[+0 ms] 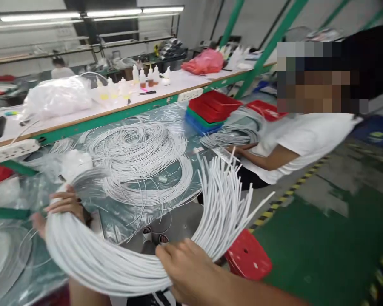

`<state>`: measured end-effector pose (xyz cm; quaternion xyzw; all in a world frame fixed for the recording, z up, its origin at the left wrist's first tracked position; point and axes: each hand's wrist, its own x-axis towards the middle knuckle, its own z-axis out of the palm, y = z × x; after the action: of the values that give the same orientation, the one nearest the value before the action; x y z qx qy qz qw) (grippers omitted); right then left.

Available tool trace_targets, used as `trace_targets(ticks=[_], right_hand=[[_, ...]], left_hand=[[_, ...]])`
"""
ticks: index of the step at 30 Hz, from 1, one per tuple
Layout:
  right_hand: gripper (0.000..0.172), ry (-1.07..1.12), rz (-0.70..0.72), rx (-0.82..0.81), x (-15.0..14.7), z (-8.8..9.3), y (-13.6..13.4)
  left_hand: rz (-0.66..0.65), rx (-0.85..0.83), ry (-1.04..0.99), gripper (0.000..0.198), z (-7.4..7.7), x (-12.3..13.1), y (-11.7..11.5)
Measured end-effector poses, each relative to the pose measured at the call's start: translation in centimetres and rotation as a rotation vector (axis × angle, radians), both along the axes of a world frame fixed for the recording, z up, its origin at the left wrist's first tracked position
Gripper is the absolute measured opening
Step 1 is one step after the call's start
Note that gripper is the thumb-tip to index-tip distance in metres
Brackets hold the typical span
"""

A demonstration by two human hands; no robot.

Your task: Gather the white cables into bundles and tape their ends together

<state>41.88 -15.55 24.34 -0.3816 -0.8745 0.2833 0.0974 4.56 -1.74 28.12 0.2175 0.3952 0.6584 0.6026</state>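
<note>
I hold a thick curved bundle of white tubes [115, 263] low in front of me. My left hand [62, 208] is wrapped round its left end, fingers closed over the strands. My right hand [188, 267] grips the bundle further along, near the bottom centre. Past that hand the tube ends [225, 191] fan upward and outward. Behind the bundle, coils of white tubing [137, 157] lie on clear plastic sheet on the workbench [185, 123].
A co-worker in a white shirt [300, 140] sits at the right, a hand on another coil [230, 137]. Stacked red, green and blue trays [210, 111] stand behind. A red stool [249, 255] is below. A raised shelf [121, 108] carries small bottles [142, 78] and bags.
</note>
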Motion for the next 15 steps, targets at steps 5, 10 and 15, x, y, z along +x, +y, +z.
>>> trace_targets(ticks=[5,10,15], right_hand=[[0.051,-0.205,-0.143,-0.144,-0.7,-4.5,0.1],[0.053,-0.280,-0.218,-0.232,-2.3,-8.6,0.9],[0.046,-0.168,-0.358,-0.141,-4.5,-14.0,0.4]], left_hand=[[-0.158,0.152,-0.639,0.080,-9.5,2.6,3.7],[-0.199,0.119,-0.613,0.071,-14.2,2.0,6.2],[-0.192,-0.137,-0.371,0.050,-14.7,-3.5,8.8]])
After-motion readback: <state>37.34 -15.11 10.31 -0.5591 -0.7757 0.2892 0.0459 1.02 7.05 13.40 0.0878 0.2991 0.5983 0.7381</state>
